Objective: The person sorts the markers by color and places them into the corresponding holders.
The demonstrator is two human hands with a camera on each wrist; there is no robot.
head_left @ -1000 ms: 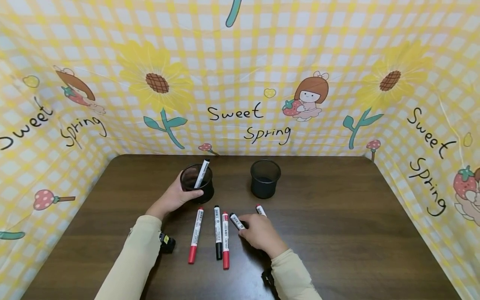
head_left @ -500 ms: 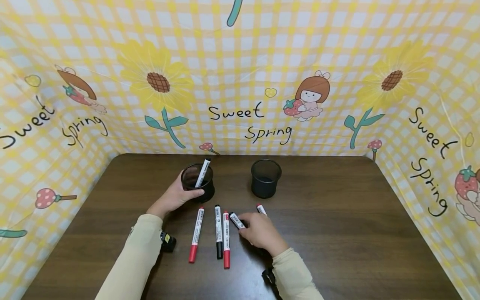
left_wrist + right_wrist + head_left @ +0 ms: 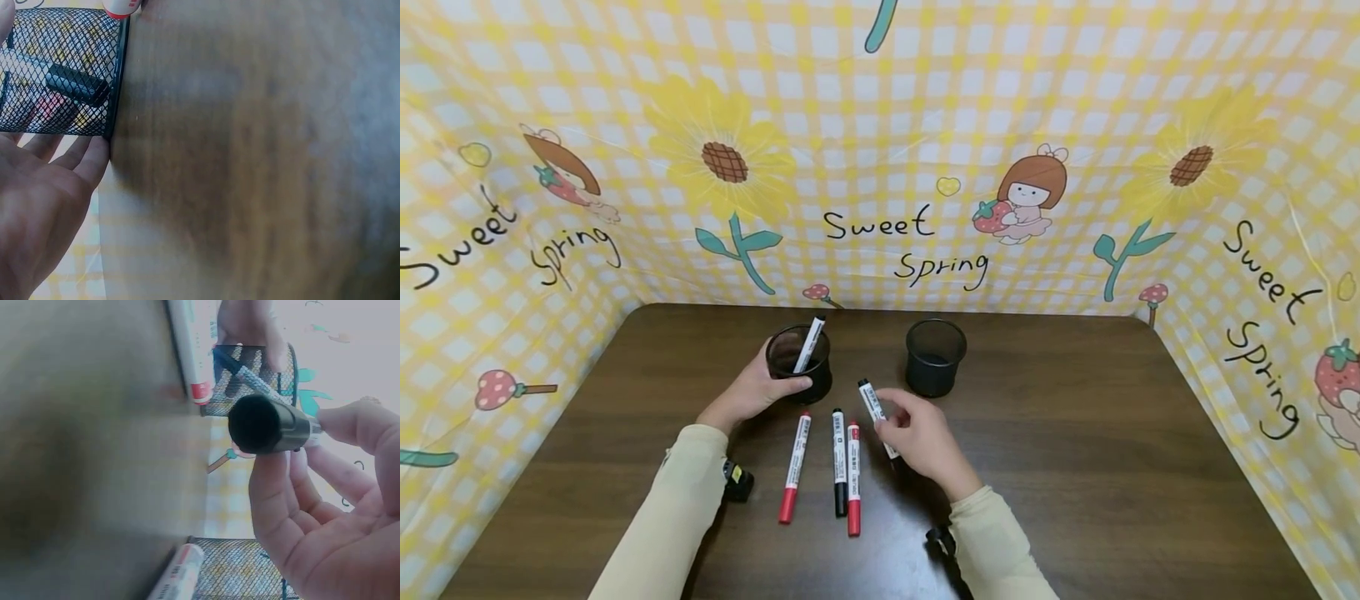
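Both grips visible, parts of each out of sight

In the head view, we see the left hand (image 3: 756, 392) curled round the mesh cup (image 3: 820, 382), some of its fingers hidden behind the wall. The leaning marker (image 3: 809, 343) stands tilted inside the mesh cup, its lower end lost in the dark interior. To the right of the mesh cup and nearer us, the right hand (image 3: 925, 433) pinches the held marker (image 3: 872, 402) between thumb and fingers, covering part of its length. The second cup (image 3: 936, 371) stands right of the mesh cup. In front of the mesh cup, three markers (image 3: 839, 462) lie on the surface (image 3: 1075, 483).

In the left wrist view, the mesh cup runs off the left edge; we make out the leaning marker's black end only through the mesh. A red-and-white tip (image 3: 122, 6) beside the mesh cup is cut off above.

In the right wrist view, the held marker's black end faces us, hiding most of its barrel and overlapping the mesh cup. A blurred white marker (image 3: 177, 575), well apart from the mesh cup, is cropped below.
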